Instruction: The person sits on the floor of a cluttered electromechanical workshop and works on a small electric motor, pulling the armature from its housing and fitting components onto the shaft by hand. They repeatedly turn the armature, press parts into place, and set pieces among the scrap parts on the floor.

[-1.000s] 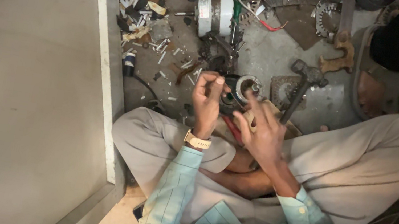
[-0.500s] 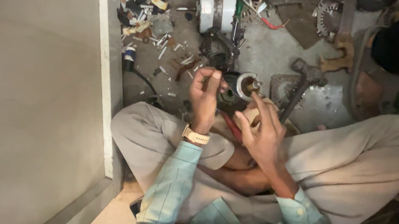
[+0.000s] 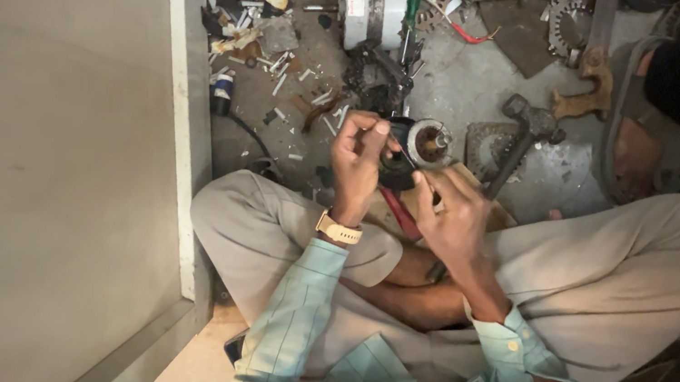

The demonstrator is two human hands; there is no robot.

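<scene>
The fingers (image 3: 376,129) of the left hand (image 3: 359,162) are pinched shut on the rim of a small round dark metal motor part (image 3: 400,166), holding it up above the crossed legs. The right hand (image 3: 450,221) meets the same part from the other side: its fingers curl in against it, and something slim and dark seems to sit between them, though it is too small to say what it is or how firmly it is gripped. A red-handled hand tool (image 3: 399,213) lies just below the motor part, resting on the lap.

Just beyond the motor part stands a round silver bearing housing with a brownish centre (image 3: 429,142), on the grey workshop floor (image 3: 468,84). Farther from the motor part, up the floor, lies a white and dark cylindrical electric motor (image 3: 374,3) with red wire trailing off it, and to the right of the motor part a dark metal hammer (image 3: 525,130) leans on a worn block.

As a judgement, the work looks mid-way: the motor part is out and in hand, being worked at its face, while loose plates, screws and scraps lie unsorted around it and nothing nearby looks reassembled.
</scene>
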